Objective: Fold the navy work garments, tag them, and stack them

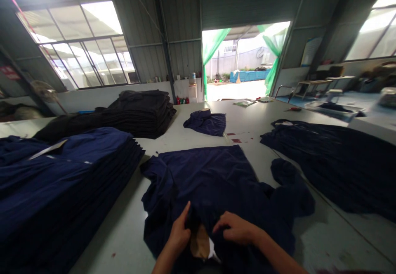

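Note:
A dark navy jacket (pixel 213 171) lies spread on the table, its hem edge away from me and a sleeve bent out to the right. At its near end my left hand (pixel 179 232) grips the fabric, the index finger stretched along it. Opposite, my right hand (pixel 238 229) has its fingers curled around the cloth. Between the two hands the fabric gapes, showing a brown piece (pixel 199 241) and something white beside it; what these are I cannot make out. Both fingertips are partly hidden in the dark folds.
A tall stack of navy garments (pixel 77 166) stands at left, with a black garment stack (pixel 139 111) behind it. A small folded navy piece (pixel 206 122) lies ahead. More navy garments (pixel 334 154) lie at right. A red-handled tool (pixel 293 109) rests farther back on the table (pixel 173 138).

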Available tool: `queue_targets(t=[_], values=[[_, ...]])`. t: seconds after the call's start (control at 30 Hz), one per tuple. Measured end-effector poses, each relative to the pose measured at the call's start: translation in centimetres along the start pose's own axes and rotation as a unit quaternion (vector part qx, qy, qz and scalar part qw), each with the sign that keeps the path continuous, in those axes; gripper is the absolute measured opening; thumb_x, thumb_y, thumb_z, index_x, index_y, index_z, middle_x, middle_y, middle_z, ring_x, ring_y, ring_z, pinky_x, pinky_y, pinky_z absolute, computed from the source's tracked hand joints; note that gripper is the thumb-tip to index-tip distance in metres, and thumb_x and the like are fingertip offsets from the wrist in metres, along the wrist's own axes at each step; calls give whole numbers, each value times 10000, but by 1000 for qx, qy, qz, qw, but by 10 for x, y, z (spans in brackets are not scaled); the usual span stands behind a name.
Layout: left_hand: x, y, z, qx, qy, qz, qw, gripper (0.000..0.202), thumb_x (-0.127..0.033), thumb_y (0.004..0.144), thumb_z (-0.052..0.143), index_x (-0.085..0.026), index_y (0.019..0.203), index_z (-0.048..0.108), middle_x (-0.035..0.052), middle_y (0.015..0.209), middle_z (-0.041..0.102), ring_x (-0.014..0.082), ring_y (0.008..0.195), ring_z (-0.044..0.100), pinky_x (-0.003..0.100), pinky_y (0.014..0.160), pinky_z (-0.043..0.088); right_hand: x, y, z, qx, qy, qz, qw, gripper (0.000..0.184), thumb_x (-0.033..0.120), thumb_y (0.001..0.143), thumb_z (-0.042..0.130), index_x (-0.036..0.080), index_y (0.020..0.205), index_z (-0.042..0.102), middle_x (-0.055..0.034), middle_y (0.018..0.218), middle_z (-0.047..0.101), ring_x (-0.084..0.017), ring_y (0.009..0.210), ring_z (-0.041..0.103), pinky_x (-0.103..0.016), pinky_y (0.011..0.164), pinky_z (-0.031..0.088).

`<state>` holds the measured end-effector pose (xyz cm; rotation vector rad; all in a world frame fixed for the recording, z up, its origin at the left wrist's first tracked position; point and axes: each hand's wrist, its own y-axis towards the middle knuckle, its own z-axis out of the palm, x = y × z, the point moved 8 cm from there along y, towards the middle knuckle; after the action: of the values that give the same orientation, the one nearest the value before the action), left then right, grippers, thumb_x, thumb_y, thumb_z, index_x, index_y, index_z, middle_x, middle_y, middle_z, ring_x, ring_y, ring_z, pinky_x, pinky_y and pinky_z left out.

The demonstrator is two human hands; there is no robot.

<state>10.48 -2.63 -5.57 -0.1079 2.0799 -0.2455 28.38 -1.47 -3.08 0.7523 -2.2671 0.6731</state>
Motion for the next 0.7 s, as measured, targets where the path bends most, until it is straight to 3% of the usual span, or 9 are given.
queue_targets(t=[0.1, 0.2, 0.27, 0.33, 0.43, 0.5, 0.57, 0.63, 0.7], values=[[15, -30, 16, 203, 110, -79, 970, 464, -68, 543, 487, -195, 944, 684, 13, 875, 701, 202, 874, 614, 315, 824, 469, 16, 1, -8, -4, 70, -24, 997, 305, 407, 771, 473, 209, 837, 696, -52, 1233, 524, -212, 1138, 447, -325, 995, 292], [23, -59, 0, 300, 181, -136, 927, 217, -203, 537, 628, -213, 736, 713, -35, 604, 656, 181, 666, 600, 278, 641, 477, 17, 7, -1, -31, 57, 2, 998, 492, 491, 780, 452, 183, 1144, 574, -101, 1395, 348, -230, 1276, 296, -360, 1054, 213], [14, -54, -25, 219, 181, -124, 951, 168, -273, 598, 614, -207, 728, 697, -34, 643, 652, 155, 688, 587, 241, 634, 455, 25, 11, 28, 51, 39, -11, 998, 560, 465, 785, 449, 193, 1274, 458, -93, 1376, 389, -227, 1278, 305, -364, 1057, 211], [2, -40, -63, 31, 219, -101, 970, 192, -228, 665, 553, -188, 810, 671, 3, 821, 661, 149, 809, 580, 237, 729, 438, 42, 9, 65, 188, 34, -60, 980, 490, 391, 769, 478, 242, 1235, 506, -28, 1303, 492, -208, 1212, 409, -310, 1014, 289], [-3, -34, -114, -249, 315, -122, 908, 443, -179, 697, 525, -156, 1139, 532, 117, 1196, 517, 223, 1062, 497, 332, 900, 369, 62, 13, 93, 308, 19, -76, 948, 338, 302, 707, 533, 291, 1020, 661, 45, 1051, 663, -175, 951, 602, -226, 806, 442], [17, -31, -124, -289, 317, -194, 882, 667, -228, 698, 551, -140, 1320, 328, 171, 1271, 430, 281, 1092, 480, 382, 888, 376, 69, 39, 80, 244, 9, -47, 969, 282, 298, 702, 531, 279, 933, 692, 34, 902, 702, -172, 822, 633, -226, 705, 463], [41, -23, -116, -243, 265, -222, 906, 790, -202, 692, 547, -132, 1382, 169, 167, 1248, 454, 257, 1063, 509, 339, 854, 401, 77, 74, 50, 101, 37, -42, 993, 264, 277, 702, 529, 255, 914, 686, 7, 881, 700, -174, 815, 628, -239, 715, 459], [51, -15, -100, -186, 210, -177, 944, 774, -107, 694, 478, -143, 1392, 144, 124, 1200, 511, 190, 1034, 530, 262, 838, 403, 78, 110, 19, -43, 99, -31, 994, 272, 240, 690, 547, 235, 937, 660, -20, 934, 685, -176, 863, 614, -254, 776, 448], [48, -11, -81, -144, 177, -99, 969, 708, -51, 688, 409, -198, 1365, 262, 74, 1155, 549, 157, 1015, 531, 229, 848, 391, 70, 143, -1, -135, 143, 1, 980, 307, 227, 693, 554, 216, 991, 625, -46, 987, 665, -185, 914, 598, -280, 831, 433]])
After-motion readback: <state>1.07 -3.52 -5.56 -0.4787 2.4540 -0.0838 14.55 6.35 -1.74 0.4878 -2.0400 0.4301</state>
